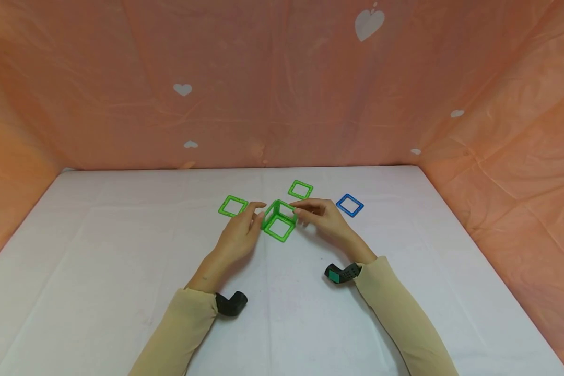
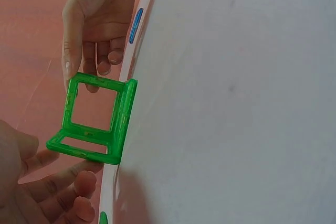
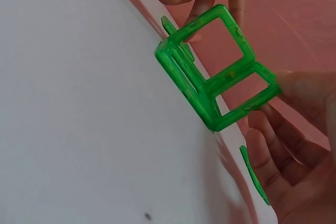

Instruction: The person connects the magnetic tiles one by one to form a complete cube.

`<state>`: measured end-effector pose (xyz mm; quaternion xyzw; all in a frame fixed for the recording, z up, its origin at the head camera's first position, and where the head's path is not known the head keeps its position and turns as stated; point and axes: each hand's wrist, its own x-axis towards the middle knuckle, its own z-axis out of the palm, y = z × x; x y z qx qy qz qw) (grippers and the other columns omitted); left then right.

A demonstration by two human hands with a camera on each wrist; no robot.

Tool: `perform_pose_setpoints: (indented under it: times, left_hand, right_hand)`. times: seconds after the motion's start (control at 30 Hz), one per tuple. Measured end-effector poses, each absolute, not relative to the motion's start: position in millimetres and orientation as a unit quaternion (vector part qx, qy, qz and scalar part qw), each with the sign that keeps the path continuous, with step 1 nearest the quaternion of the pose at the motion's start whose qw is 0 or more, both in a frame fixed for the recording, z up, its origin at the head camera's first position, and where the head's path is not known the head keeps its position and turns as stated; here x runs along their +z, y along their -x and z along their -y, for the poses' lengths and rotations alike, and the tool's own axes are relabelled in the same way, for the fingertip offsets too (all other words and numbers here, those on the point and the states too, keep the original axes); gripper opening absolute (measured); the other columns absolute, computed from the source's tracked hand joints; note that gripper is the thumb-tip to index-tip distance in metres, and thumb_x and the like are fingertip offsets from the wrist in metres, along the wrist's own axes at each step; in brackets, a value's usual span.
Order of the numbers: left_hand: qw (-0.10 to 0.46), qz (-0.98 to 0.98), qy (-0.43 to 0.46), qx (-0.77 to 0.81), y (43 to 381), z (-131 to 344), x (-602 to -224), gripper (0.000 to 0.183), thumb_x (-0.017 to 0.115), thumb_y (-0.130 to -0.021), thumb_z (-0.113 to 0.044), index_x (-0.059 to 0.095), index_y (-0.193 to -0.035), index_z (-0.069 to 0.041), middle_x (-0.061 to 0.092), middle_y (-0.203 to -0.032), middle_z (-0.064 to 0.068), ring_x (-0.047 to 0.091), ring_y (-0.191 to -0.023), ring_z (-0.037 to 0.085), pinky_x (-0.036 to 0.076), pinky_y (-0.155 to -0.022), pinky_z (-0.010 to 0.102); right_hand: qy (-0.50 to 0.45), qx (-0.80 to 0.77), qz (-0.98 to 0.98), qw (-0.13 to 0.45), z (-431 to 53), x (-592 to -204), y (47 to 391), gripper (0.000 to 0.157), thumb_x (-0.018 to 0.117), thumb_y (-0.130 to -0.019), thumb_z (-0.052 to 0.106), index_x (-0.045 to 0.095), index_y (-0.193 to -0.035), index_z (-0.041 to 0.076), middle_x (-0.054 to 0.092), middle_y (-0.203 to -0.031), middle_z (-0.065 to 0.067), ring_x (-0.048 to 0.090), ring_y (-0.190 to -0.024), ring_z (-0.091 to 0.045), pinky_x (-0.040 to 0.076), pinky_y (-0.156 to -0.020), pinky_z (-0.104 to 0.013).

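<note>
Three green square magnetic tiles are joined into a corner-shaped frame point(image 1: 276, 213), a base with two upright sides. My right hand point(image 1: 326, 222) pinches the right side's edge between thumb and fingers; in the right wrist view the thumb lies against the green corner point(image 3: 269, 80). To the left of the frame, my left hand point(image 1: 237, 237) has its index finger stretched forward and its thumb close beside the left side. In the left wrist view, the left fingers point(image 2: 58, 182) reach loosely behind the tile's lower edge.
A loose green tile point(image 1: 224, 203) lies beyond the left hand, and another green tile point(image 1: 292, 187) lies farther back. A blue tile point(image 1: 355, 200) is right of the right hand. White cloth point(image 1: 122, 271) covers the table; orange sheets point(image 1: 263, 78) hang behind and at both sides.
</note>
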<state>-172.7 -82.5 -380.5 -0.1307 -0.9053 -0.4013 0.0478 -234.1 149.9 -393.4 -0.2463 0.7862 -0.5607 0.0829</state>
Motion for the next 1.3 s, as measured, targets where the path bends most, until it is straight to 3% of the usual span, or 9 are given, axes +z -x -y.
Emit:
perform_pose_setpoints:
  times: [0.27, 0.87, 1.3]
  left_hand:
    - [0.044, 0.903, 0.137, -0.404, 173.8, 82.2, -380.9, 0.038, 0.04, -0.104, -0.024, 0.048, -0.136, -0.006, 0.067, -0.093, 0.012, 0.061, -0.076, 0.021, 0.049, -0.067, 0.038]
    - [0.035, 0.899, 0.144, -0.412, 173.4, 81.2, -381.3, 0.039, 0.044, -0.103, -0.023, 0.046, -0.138, -0.006, 0.066, -0.091, 0.011, 0.061, -0.076, 0.019, 0.05, -0.07, 0.038]
    - [0.038, 0.902, 0.164, -0.398, 172.2, 81.3, -380.3, 0.042, 0.043, -0.103, -0.025, 0.042, -0.142, -0.008, 0.064, -0.083, 0.007, 0.056, -0.069, 0.015, 0.047, -0.065, 0.033]
  right_hand:
    - [0.248, -0.572, -0.779, 0.073, -149.0, -395.0, 235.4, 0.025, 0.059, -0.095, 0.011, 0.067, -0.116, -0.001, 0.066, -0.091, -0.024, 0.061, -0.074, -0.022, 0.049, -0.064, -0.028]
    - [0.222, -0.565, -0.79, 0.082, -147.8, -393.3, 233.5, 0.027, 0.06, -0.096, 0.014, 0.066, -0.118, 0.001, 0.067, -0.095, -0.024, 0.062, -0.078, -0.026, 0.048, -0.067, -0.028]
    - [0.235, -0.578, -0.777, 0.085, -144.7, -395.3, 235.5, 0.03, 0.062, -0.093, 0.008, 0.063, -0.121, -0.003, 0.066, -0.112, -0.024, 0.067, -0.087, -0.025, 0.055, -0.076, -0.033]
